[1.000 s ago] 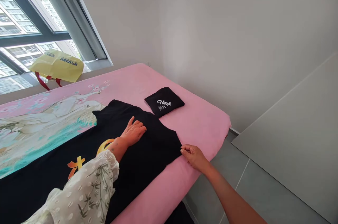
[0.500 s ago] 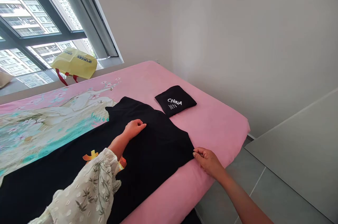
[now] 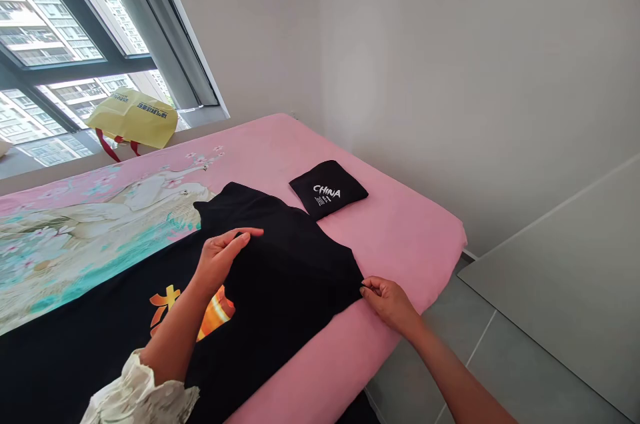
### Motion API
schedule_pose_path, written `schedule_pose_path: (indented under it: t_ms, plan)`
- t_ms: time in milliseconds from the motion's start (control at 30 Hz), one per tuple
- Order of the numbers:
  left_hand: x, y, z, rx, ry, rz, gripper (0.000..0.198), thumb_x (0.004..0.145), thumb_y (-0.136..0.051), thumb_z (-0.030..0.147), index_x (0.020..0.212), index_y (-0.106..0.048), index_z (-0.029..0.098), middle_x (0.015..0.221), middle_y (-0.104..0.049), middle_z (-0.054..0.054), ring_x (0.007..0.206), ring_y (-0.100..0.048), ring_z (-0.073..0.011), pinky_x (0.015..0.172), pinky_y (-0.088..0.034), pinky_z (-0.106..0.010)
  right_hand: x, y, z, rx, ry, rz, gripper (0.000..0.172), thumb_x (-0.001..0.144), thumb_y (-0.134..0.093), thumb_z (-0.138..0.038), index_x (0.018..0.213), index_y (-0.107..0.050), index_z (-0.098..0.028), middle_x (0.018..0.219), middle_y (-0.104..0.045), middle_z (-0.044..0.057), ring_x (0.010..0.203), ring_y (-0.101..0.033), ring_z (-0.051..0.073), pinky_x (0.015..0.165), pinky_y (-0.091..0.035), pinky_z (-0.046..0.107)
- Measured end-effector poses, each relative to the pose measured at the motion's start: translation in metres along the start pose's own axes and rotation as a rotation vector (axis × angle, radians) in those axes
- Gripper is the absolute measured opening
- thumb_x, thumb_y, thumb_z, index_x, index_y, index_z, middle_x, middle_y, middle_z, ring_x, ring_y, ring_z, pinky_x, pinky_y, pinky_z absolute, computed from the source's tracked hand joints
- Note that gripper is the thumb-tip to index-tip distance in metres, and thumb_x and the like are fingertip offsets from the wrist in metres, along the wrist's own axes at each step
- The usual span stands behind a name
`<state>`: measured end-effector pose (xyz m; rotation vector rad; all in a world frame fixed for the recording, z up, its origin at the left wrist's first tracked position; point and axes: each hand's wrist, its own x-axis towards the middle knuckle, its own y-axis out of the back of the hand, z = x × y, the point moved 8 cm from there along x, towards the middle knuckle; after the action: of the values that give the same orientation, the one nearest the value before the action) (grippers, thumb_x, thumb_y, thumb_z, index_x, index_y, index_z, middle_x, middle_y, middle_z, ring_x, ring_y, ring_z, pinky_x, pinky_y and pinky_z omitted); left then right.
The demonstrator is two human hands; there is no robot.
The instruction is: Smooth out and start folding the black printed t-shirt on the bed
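A black shirt (image 3: 280, 277) with an orange and yellow print lies spread on the pink bed (image 3: 400, 224). My left hand (image 3: 224, 255) is over the upper middle of the shirt, its fingers stretched out and holding nothing; whether it touches the cloth is hard to tell. At the shirt's right end, my right hand (image 3: 386, 301) pinches the corner of the sleeve between thumb and fingers. Beyond the shirt rests a folded black bundle (image 3: 329, 189) with white "CHINA" lettering.
A yellow bag (image 3: 135, 119) with red handles sits by the window at the back left. Grey walls (image 3: 425, 77) stand behind and to the right of the bed. Grey floor tiles (image 3: 450, 351) show at the lower right.
My left hand has moved left and its fingers have straightened. My right hand keeps its pinch on the sleeve corner. The whole view has shifted slightly.
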<state>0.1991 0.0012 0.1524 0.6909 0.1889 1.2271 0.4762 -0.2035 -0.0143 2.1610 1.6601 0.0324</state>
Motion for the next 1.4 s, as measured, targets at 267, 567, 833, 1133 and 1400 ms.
schedule_pose_path:
  t_ms: [267,567,833,1133,1400]
  plan:
    - [0.04,-0.054,-0.022,0.398,0.104,0.026,0.04,0.078,-0.056,0.034,0.112,-0.061,0.013,0.12,-0.059,-0.014,0.109,-0.056,-0.0288,0.093,-0.044,-0.041,0.002,0.001,0.002,-0.003,-0.014,0.052,0.024,0.08,-0.048,-0.04,0.081,-0.058,-0.019,0.055,-0.042,-0.006,0.047,-0.036,0.009,0.047,-0.03,0.022]
    - [-0.109,-0.116,0.001,0.549,-0.586,-0.458,0.038,0.09,-0.035,0.018,0.12,-0.058,0.026,0.128,-0.058,-0.006,0.122,-0.049,-0.0198,0.106,-0.038,-0.042,-0.027,0.018,-0.053,-0.149,0.105,0.31,0.027,0.086,-0.044,-0.04,0.095,-0.06,-0.02,0.07,-0.06,0.002,0.062,-0.054,0.015,0.062,-0.045,0.028]
    - [-0.119,-0.119,-0.02,0.686,-0.468,-0.516,0.058,0.089,-0.04,0.039,0.144,-0.026,0.029,0.15,-0.031,-0.008,0.14,-0.021,-0.0273,0.113,-0.011,-0.057,-0.02,-0.11,-0.132,-0.759,0.572,-0.102,0.053,0.094,-0.031,-0.04,0.139,-0.039,-0.014,0.143,-0.04,0.01,0.136,-0.026,0.026,0.113,-0.004,0.053]
    - [-0.103,-0.051,-0.092,0.833,0.097,-0.279,0.083,0.081,-0.034,0.068,0.144,-0.025,0.016,0.153,-0.019,-0.012,0.141,-0.015,-0.0306,0.112,-0.005,-0.058,0.013,-0.092,-0.066,-0.964,0.35,0.016,0.081,0.088,-0.015,-0.066,0.147,-0.019,-0.011,0.153,-0.013,0.01,0.142,-0.005,0.027,0.111,0.008,0.053]
    - [-0.18,-0.013,-0.084,0.874,-0.024,-0.19,0.067,0.085,-0.038,0.056,0.145,-0.023,0.029,0.153,-0.023,-0.006,0.141,-0.019,-0.0273,0.113,0.003,-0.055,0.011,-0.098,-0.061,-0.998,0.372,0.055,0.08,0.088,-0.017,-0.065,0.147,-0.018,-0.01,0.153,-0.016,0.011,0.142,-0.005,0.027,0.111,0.008,0.053]
